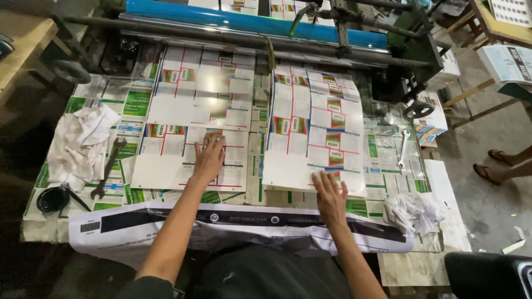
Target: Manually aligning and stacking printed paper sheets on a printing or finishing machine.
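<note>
My left hand (209, 158) lies flat, fingers spread and grasping nothing, on the near part of the left printed sheet (191, 119), which runs from the machine's rollers down toward the near edge of the worktop (410, 266). My right hand (329, 196) is likewise flat and released, palm down on the near edge of the right printed sheet (316, 127), just beside the first. A white rag (83, 141) and a dark spanner (108, 166) sit by the left edge, with a black cup (52, 198) near the left corner. A crumpled cloth (413, 212) lies at the right edge, below a small silver spanner (403, 147). A blue roller (249, 22) spans the far edge.
</note>
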